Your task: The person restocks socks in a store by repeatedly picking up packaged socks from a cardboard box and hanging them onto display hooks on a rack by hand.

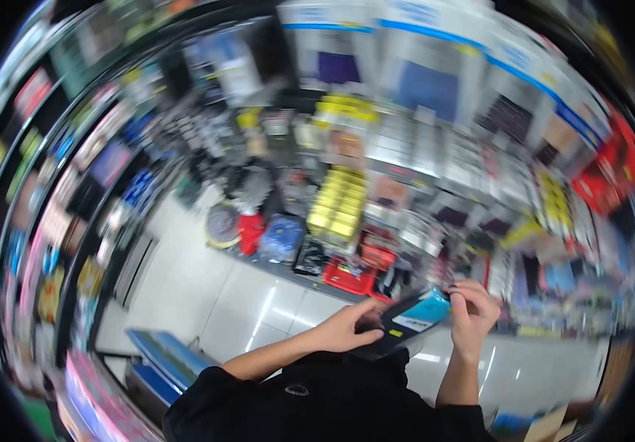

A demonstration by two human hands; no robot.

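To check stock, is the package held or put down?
Package held: left hand grips its black end, right hand pinches its blue end.

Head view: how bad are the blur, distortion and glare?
Head view: strong fisheye curvature, corners black; head view: stacked yellow boxes smeared, lettering unreadable; head view: light streaks reflect off the white tiled floor; head view: the bare left hand, bare right hand and flat black-and-blue package look crisper, though fine print is illegible.
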